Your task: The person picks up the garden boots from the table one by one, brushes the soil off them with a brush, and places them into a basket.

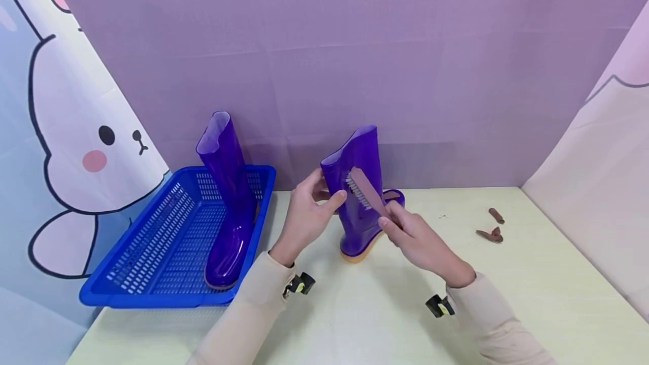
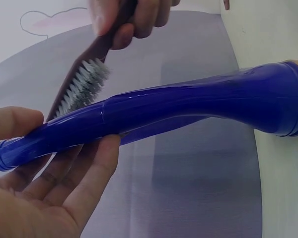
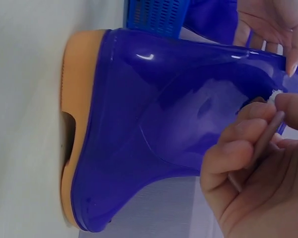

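A purple rubber boot (image 1: 362, 218) with a tan sole (image 3: 82, 74) stands on the table. My left hand (image 1: 306, 210) grips its upper shaft, thumb on one side and fingers on the other, as the left wrist view shows. In my right hand (image 1: 418, 238) is a brush (image 1: 367, 190) with a brown handle, held by the handle. Its pale bristles (image 2: 84, 84) face the boot's shaft, close to it or touching; I cannot tell which. A brownish patch (image 1: 392, 195) shows near the boot's toe, partly hidden behind the right hand.
On the left, a blue plastic basket (image 1: 152, 300) with perforated walls holds a second purple boot (image 1: 230, 241), leaning upright. Small brown pieces (image 1: 490, 235) lie at the right side of the table (image 1: 547, 297). A purple cloth backdrop (image 1: 329, 61) hangs behind.
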Action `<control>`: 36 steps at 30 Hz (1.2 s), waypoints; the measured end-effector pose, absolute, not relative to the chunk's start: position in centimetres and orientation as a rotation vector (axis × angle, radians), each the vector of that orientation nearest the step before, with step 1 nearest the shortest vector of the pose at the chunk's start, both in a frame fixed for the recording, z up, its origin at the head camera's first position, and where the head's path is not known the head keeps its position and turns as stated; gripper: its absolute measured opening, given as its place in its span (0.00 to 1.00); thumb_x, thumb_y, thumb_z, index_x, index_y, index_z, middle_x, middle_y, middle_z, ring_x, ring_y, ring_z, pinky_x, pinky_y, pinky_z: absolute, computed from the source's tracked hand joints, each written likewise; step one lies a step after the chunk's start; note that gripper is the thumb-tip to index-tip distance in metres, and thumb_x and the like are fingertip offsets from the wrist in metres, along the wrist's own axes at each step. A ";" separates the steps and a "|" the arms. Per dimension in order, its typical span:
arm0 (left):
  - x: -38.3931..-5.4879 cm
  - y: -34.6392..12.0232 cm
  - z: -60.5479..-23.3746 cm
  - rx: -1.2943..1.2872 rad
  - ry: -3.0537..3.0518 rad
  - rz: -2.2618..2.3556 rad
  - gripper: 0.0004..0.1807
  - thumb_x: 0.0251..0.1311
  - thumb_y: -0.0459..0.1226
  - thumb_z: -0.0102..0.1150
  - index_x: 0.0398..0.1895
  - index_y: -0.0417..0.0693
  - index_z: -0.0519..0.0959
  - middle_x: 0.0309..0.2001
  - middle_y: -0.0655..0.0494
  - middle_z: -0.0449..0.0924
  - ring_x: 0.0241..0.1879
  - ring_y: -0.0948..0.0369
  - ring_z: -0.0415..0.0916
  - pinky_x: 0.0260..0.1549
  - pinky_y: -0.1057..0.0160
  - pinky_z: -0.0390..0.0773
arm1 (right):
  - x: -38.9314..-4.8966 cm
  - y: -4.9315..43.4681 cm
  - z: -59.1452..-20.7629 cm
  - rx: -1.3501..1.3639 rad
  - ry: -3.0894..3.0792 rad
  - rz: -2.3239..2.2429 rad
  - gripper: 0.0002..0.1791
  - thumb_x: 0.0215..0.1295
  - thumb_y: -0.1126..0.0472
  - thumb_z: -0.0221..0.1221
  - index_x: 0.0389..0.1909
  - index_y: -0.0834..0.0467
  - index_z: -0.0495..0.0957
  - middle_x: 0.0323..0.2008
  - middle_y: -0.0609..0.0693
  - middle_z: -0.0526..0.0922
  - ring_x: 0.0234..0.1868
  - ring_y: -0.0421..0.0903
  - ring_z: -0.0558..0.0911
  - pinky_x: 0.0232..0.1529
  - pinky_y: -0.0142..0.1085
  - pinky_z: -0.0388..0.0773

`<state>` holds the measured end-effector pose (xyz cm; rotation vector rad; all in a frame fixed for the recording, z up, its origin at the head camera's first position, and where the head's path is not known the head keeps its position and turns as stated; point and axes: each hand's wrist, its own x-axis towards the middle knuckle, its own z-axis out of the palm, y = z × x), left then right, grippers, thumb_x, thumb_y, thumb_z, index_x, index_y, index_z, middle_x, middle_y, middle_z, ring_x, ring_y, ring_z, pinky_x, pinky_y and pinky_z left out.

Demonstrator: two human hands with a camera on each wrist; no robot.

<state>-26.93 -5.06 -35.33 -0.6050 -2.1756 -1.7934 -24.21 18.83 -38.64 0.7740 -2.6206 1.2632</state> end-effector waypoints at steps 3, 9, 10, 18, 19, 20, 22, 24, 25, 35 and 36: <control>-27.0 -5.0 -35.3 -0.608 -2.171 -1.793 0.24 0.63 0.33 0.66 0.64 0.52 0.78 0.49 0.47 0.88 0.40 0.51 0.87 0.36 0.58 0.89 | -24.3 18.8 -38.7 0.740 -2.657 1.197 0.12 0.82 0.55 0.48 0.34 0.54 0.67 0.20 0.41 0.67 0.19 0.35 0.63 0.21 0.31 0.62; -27.0 -4.9 -35.3 -0.603 -2.172 -1.771 0.24 0.62 0.32 0.65 0.63 0.52 0.79 0.48 0.48 0.88 0.39 0.52 0.87 0.37 0.60 0.88 | -24.2 19.2 -38.4 0.597 -2.718 0.992 0.14 0.81 0.51 0.49 0.32 0.51 0.67 0.19 0.41 0.68 0.18 0.37 0.65 0.22 0.32 0.64; -27.0 -4.9 -35.3 -0.600 -2.174 -1.764 0.24 0.62 0.32 0.65 0.63 0.52 0.79 0.47 0.48 0.88 0.39 0.53 0.87 0.38 0.60 0.88 | -24.2 19.3 -38.3 0.578 -2.725 0.962 0.14 0.81 0.51 0.49 0.32 0.51 0.67 0.19 0.41 0.69 0.18 0.38 0.66 0.22 0.32 0.64; -26.8 -4.8 -35.3 -0.588 -2.190 -1.727 0.25 0.62 0.34 0.66 0.63 0.54 0.79 0.48 0.50 0.88 0.41 0.54 0.87 0.42 0.58 0.87 | -24.3 20.1 -37.9 0.476 -2.743 0.905 0.15 0.82 0.50 0.47 0.34 0.53 0.69 0.20 0.43 0.72 0.20 0.40 0.70 0.24 0.35 0.67; -26.8 -4.8 -35.3 -0.586 -2.194 -1.723 0.25 0.62 0.34 0.66 0.63 0.54 0.79 0.48 0.51 0.88 0.41 0.54 0.87 0.42 0.58 0.87 | -24.3 20.1 -37.9 0.483 -2.730 0.922 0.15 0.82 0.50 0.46 0.35 0.54 0.69 0.20 0.43 0.72 0.20 0.40 0.70 0.24 0.35 0.67; -26.8 -4.8 -35.3 -0.584 -2.197 -1.721 0.25 0.62 0.34 0.66 0.63 0.54 0.79 0.49 0.51 0.88 0.42 0.54 0.86 0.42 0.57 0.87 | -24.3 20.2 -37.9 0.491 -2.717 0.941 0.15 0.82 0.51 0.46 0.35 0.54 0.69 0.20 0.43 0.72 0.19 0.39 0.70 0.24 0.34 0.68; -26.8 -4.8 -35.3 -0.581 -2.202 -1.716 0.24 0.62 0.35 0.66 0.63 0.54 0.79 0.49 0.51 0.88 0.42 0.54 0.86 0.44 0.55 0.87 | -24.3 20.2 -37.9 0.531 -2.685 0.999 0.14 0.83 0.52 0.45 0.36 0.54 0.69 0.19 0.43 0.71 0.19 0.38 0.69 0.23 0.34 0.68; -26.9 -4.8 -35.3 -0.579 -2.205 -1.714 0.24 0.62 0.35 0.66 0.63 0.53 0.78 0.49 0.51 0.87 0.44 0.54 0.86 0.45 0.54 0.87 | -24.3 20.1 -37.9 0.603 -2.650 1.070 0.14 0.83 0.53 0.45 0.36 0.55 0.69 0.19 0.43 0.71 0.18 0.37 0.68 0.22 0.34 0.68; -26.9 -4.8 -35.3 -0.580 -2.205 -1.714 0.24 0.62 0.35 0.66 0.63 0.53 0.78 0.50 0.51 0.87 0.44 0.54 0.86 0.45 0.53 0.87 | -24.3 20.0 -37.9 0.641 -2.639 1.107 0.13 0.83 0.54 0.45 0.37 0.55 0.69 0.19 0.42 0.70 0.18 0.37 0.67 0.21 0.34 0.68; -26.8 -4.8 -35.3 -0.608 -2.216 -1.683 0.24 0.63 0.35 0.66 0.63 0.53 0.78 0.50 0.53 0.87 0.46 0.55 0.85 0.48 0.53 0.86 | -24.0 18.9 -38.5 0.752 -2.630 1.115 0.13 0.82 0.55 0.47 0.32 0.52 0.66 0.18 0.39 0.67 0.17 0.34 0.64 0.19 0.30 0.63; -26.8 -4.7 -35.3 -0.612 -2.216 -1.683 0.24 0.63 0.35 0.66 0.63 0.53 0.78 0.50 0.53 0.87 0.46 0.55 0.85 0.48 0.53 0.86 | -23.9 18.9 -38.4 0.726 -2.637 1.084 0.13 0.82 0.54 0.48 0.32 0.52 0.66 0.18 0.39 0.67 0.17 0.34 0.64 0.20 0.30 0.63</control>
